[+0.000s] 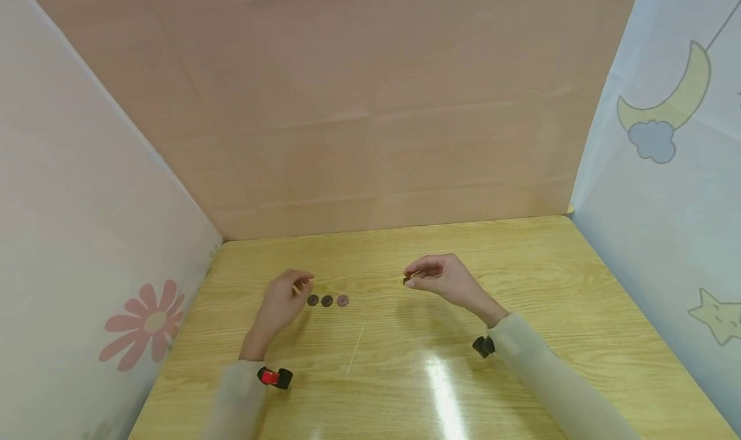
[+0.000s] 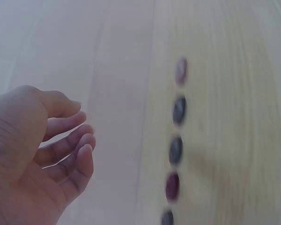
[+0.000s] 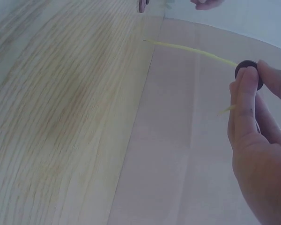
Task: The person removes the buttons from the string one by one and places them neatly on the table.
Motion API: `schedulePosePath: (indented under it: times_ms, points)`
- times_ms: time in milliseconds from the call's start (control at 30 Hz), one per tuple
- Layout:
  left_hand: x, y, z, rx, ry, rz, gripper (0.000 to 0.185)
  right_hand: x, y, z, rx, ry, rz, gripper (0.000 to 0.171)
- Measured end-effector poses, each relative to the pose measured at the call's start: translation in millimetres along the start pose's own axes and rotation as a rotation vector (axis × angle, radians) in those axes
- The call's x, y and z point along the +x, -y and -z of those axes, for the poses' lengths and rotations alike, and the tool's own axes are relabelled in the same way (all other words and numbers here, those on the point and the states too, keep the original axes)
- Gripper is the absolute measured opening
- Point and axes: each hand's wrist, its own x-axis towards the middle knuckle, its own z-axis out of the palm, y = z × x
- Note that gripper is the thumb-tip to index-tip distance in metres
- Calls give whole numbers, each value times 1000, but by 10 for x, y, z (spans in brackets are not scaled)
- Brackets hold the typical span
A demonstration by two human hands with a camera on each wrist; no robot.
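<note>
My right hand [image 1: 444,278] is raised over the table and pinches a dark round button [image 3: 256,84] between thumb and fingertips. A thin yellow string [image 3: 192,49] runs from that button, and a short end of it hangs below the fingers in the right wrist view. My left hand [image 2: 51,145] has loosely bent fingers with nothing between them. It hovers at the left end of a row of buttons, among them a pink button [image 1: 343,301], dark buttons [image 1: 327,301] and a maroon button [image 2: 172,186]. In the head view the left hand hides part of the row.
The wood-grain table [image 1: 376,401] meets a pinkish back panel [image 1: 370,137]. Pale printed panels stand on the left [image 1: 75,221] and right [image 1: 660,234]. A thin pale line [image 1: 356,348] lies on the table between the arms.
</note>
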Motion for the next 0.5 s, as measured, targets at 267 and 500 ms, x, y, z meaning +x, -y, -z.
schedulePosePath:
  times_ms: [267,500]
  points:
    - [95,-403,-63,-65,66,-34,20,6,-4,-18,-12,16,27,30]
    - [148,-632,-182,-167,121,-72,19,7,11,-34,5,25,48,34]
